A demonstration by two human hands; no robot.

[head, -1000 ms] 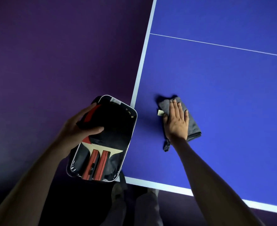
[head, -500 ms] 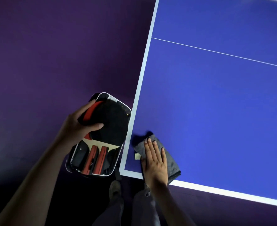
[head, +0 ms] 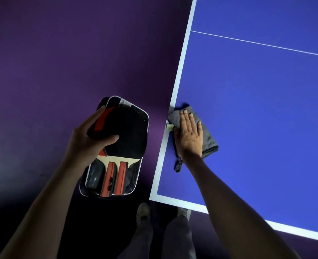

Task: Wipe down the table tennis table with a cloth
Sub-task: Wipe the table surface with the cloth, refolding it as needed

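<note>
Clear-fronted paddle case (head: pixel 117 156) w/ two red-handled paddles (head: pixel 115 176) gripped by left hand (head: pixel 91 135) lower centre; grey cloth (head: pixel 193 131) under right hand (head: pixel 189 135), fingers (head: pixel 186 118) flat on blue bench (head: pixel 257 109) edge.

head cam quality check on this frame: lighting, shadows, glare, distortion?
Head view: dim, purple-tinted light; floor falls to black at the bottom; cloth casts a short dark shadow at its far corner; no hard glare on the table; right hand and left hand sharp; white edge lines show no obvious wide-angle bowing.
</note>
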